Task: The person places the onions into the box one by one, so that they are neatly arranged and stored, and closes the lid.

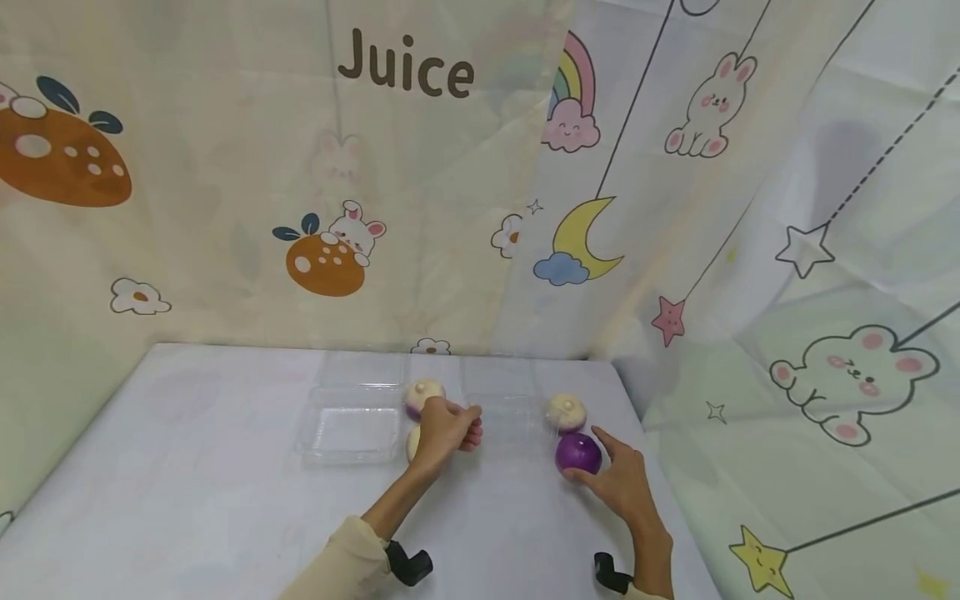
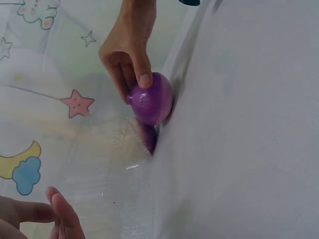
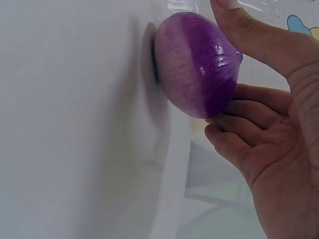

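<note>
My right hand (image 1: pixel 621 482) holds a shiny purple onion (image 1: pixel 578 454) at the right side of the table, thumb on one side and fingers on the other. Its paler half shows in the right wrist view, where the onion (image 3: pixel 197 64) sits beside the palm. Just behind it stands a cream-topped onion (image 1: pixel 566 412). My left hand (image 1: pixel 446 432) hovers by the left edge of the right clear plastic box (image 1: pixel 510 421), its fingers loosely bent around nothing. Partly hidden behind that hand are another cream-topped onion (image 1: pixel 422 395) and a second one (image 1: pixel 412 443).
An open clear plastic box (image 1: pixel 356 433) lies left of the left hand, lid toward the back. A white cloth covers the table (image 1: pixel 225 483). Printed curtains (image 1: pixel 450 167) hang behind and to the right, close to the table's edges.
</note>
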Demonstrator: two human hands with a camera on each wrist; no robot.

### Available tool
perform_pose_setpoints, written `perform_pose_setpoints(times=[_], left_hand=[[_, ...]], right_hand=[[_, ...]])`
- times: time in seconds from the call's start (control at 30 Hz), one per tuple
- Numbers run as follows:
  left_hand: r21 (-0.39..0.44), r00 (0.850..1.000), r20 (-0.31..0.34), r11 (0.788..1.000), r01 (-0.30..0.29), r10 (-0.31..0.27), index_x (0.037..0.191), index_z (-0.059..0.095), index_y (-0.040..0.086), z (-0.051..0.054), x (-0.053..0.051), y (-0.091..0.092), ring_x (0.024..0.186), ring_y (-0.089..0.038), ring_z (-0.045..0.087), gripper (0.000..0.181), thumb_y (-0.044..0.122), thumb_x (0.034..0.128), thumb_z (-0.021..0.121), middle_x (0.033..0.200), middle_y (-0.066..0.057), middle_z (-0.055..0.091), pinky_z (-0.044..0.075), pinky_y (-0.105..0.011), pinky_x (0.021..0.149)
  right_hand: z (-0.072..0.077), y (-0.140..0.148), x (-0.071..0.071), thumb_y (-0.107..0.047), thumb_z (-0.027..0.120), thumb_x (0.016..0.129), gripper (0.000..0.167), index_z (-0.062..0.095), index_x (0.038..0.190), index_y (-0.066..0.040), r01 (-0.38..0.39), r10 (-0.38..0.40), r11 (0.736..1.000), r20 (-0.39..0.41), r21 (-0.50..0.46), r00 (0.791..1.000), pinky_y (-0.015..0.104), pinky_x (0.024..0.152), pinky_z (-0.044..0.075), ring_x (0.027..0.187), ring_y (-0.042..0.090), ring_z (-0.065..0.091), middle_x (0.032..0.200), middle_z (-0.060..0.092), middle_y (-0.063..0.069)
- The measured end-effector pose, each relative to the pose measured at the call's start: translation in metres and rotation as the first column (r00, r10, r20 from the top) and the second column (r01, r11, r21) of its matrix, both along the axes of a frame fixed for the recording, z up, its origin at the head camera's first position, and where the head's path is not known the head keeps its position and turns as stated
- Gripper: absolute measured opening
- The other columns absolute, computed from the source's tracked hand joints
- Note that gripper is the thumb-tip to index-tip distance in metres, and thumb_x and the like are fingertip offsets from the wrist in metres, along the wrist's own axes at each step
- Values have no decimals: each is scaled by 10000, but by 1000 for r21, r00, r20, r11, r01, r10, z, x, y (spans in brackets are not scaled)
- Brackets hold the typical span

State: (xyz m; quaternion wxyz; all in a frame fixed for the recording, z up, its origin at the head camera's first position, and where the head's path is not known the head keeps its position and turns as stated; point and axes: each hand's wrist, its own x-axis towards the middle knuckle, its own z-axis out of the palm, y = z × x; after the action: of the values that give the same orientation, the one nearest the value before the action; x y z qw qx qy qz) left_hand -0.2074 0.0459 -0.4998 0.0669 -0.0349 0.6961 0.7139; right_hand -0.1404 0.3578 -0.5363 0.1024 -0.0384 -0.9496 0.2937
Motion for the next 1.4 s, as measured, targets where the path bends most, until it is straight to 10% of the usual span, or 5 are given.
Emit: perform_pose_setpoints(times=[1.4], left_hand=[[3, 998, 21, 998, 58, -58, 876, 736, -131, -30, 32, 3, 498, -78, 694, 186, 12, 992, 710, 649, -106, 755, 662, -293, 512]], right_hand=[[-22, 7, 1, -324, 1037, 734, 925, 630, 1468, 64, -35, 29, 996, -62, -87, 998, 583, 1066, 621, 1284, 436, 723, 1395, 700, 304]])
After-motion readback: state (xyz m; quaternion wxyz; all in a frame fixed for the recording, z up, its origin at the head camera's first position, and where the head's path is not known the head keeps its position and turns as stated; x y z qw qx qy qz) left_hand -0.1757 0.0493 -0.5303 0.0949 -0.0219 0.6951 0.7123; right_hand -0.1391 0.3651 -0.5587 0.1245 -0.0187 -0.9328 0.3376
